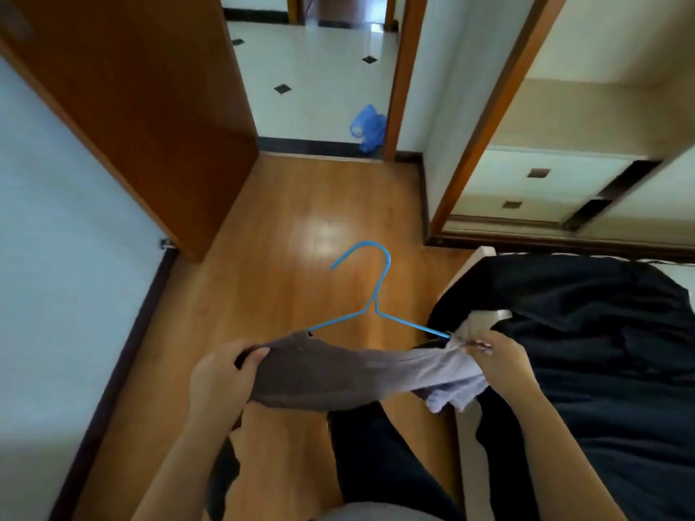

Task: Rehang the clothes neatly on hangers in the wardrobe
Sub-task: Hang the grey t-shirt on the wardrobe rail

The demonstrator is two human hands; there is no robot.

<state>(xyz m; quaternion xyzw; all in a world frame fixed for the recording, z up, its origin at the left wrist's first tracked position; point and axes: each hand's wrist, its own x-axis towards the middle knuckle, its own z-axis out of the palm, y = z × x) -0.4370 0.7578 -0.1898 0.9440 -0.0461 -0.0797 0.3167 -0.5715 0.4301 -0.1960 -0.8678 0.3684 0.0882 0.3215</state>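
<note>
Stretching grey-brown garment point(338, 374) over blue wire hanger point(370, 295), above wooden floor point(301, 204) beside bed point(601, 351). Fabric thin, wrinkled, paler toward right. Left hand point(222, 385) grip pinches garment's left end; right hand point(504, 362) grip pinches right end. No readable writing.

Hanger point(370, 295) at centre, garment point(338, 374) draped beneath it between both hands. Bed point(601, 351) at 3 o'clock. Door point(143, 107) at 10, wardrobe point(564, 163) at 2.
</note>
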